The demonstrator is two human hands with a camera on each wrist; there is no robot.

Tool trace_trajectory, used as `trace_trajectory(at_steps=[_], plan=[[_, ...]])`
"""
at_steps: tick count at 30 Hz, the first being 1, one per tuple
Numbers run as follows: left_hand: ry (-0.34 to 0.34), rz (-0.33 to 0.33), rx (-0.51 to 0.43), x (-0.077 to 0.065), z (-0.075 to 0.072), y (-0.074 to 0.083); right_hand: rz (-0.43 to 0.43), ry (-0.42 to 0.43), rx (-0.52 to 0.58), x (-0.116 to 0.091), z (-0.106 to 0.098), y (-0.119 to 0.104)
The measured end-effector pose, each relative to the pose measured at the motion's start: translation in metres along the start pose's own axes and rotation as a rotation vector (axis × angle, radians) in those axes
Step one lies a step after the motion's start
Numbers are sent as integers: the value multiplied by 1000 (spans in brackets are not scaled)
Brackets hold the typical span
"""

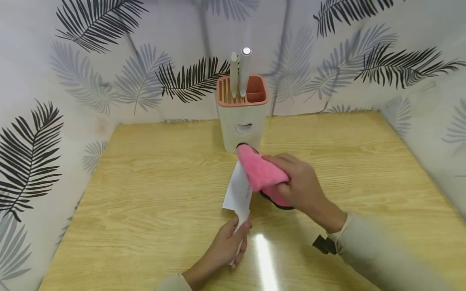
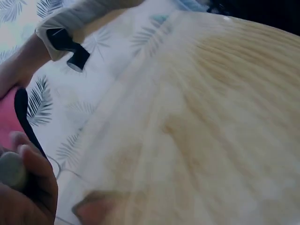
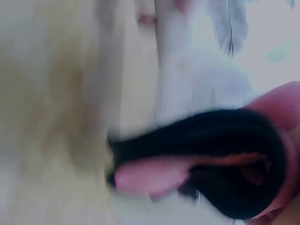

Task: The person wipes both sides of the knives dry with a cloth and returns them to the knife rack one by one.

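Note:
In the head view my left hand [image 1: 230,242] grips the white handle of a broad-bladed kitchen knife, a cleaver [image 1: 236,193], its blade angled away over the table. My right hand [image 1: 303,184] holds a bunched pink cloth [image 1: 260,167] with black edging, which overlaps the far right part of the blade. Curled fingers of the left hand [image 2: 40,180] wrap the handle in the left wrist view, its rounded butt toward the camera. Blurred in the right wrist view, the cloth [image 3: 201,136] shows its black side and a pink fold.
Just beyond the blade stands a cream knife block [image 1: 242,129] with an orange slotted top. Two pale handles [image 1: 234,74] rise from its slots, beside open compartments. The wood-grain table [image 1: 156,182] meets a leaf-patterned wall covering [image 1: 196,48] at the back and sides.

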State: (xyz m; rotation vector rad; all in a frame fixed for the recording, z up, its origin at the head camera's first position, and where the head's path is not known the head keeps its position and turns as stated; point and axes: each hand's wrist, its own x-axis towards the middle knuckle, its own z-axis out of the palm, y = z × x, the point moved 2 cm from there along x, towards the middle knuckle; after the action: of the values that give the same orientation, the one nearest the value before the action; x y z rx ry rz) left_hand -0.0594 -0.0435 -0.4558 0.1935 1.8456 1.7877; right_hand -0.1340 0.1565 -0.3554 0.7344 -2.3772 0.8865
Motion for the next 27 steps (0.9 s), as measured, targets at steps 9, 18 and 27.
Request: trace_trajectory(at_steps=[9,18,27], plan=[[108,49,88,5,2,21,34,-215,1,-32,44,-44],[215,336,473,4,6,18,175,-221,110,-18,47,-30],[90,299,455,-4,11,23,204,12,163,12,30,12]])
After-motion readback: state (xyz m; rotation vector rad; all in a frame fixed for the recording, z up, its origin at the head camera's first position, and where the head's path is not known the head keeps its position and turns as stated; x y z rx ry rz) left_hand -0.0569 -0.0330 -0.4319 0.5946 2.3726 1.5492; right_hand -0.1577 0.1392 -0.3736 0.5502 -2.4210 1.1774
